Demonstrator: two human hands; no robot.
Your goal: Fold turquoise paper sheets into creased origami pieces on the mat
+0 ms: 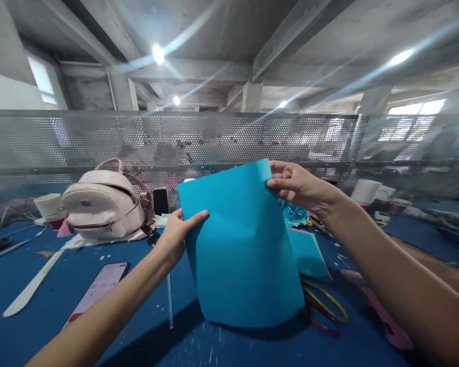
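Observation:
A large blue sheet of paper [240,244] is held up in front of me, slightly bowed, its lower edge close to the blue table. My left hand [181,227] grips its left edge, thumb on the near face and fingers behind. At the top right corner, my right hand [290,183] pinches the sheet between thumb and fingers. Behind it on the right lies another blue sheet [309,255], with crumpled blue paper [294,213] farther back. Yellow and red loops [329,300] rest beside the held sheet's lower right corner.
A pale pink backpack [103,204] stands at the back left, beside stacked paper cups [50,209]. A phone [99,288] showing a timer lies left, near a white knife-shaped strip [34,285]. Pink scissors [378,306] appear under my right forearm. A perforated metal screen [222,137] closes the back.

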